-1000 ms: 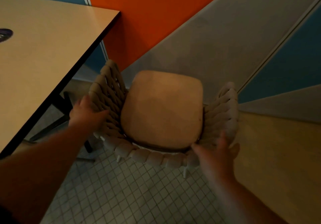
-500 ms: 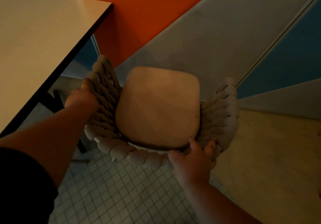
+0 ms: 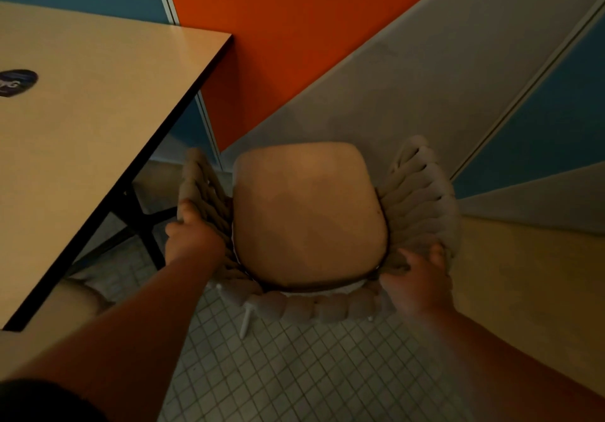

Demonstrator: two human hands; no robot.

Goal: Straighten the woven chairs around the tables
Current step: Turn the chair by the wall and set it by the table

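Inspects one woven chair point(image 3: 422, 199). Finds it on the tiled floor point(image 3: 294, 372), just beside the corner of the table point(image 3: 98, 110), with the seat facing the orange wall panel point(image 3: 294, 45) rather than the tabletop.

Judges the job mid-adjustment: not yet squared to the table edge, not yet tucked under. Leaves turning and sliding in still to do. Sees no other chair clearly, so cannot rate the rest of the room.

Grips on both sides. Holds the woven left arm with the left hand point(image 3: 193, 238), curled over the rim, thumb up on the weave. Holds the rear right corner of the weave with the right hand point(image 3: 419, 280), wrapped over the top.

Records materials as follows:
- Thick, soft-looking cord in pale grey-beige, braided in chunky loops into a curved back and arms.
- Rounded-square seat cushion point(image 3: 307, 218), tan, matte, smooth.
- Thin white legs below.
- Flat, light tabletop with a dark edge band, on a black cross base point(image 3: 140, 218).
- Small square tiles in a regular grid.
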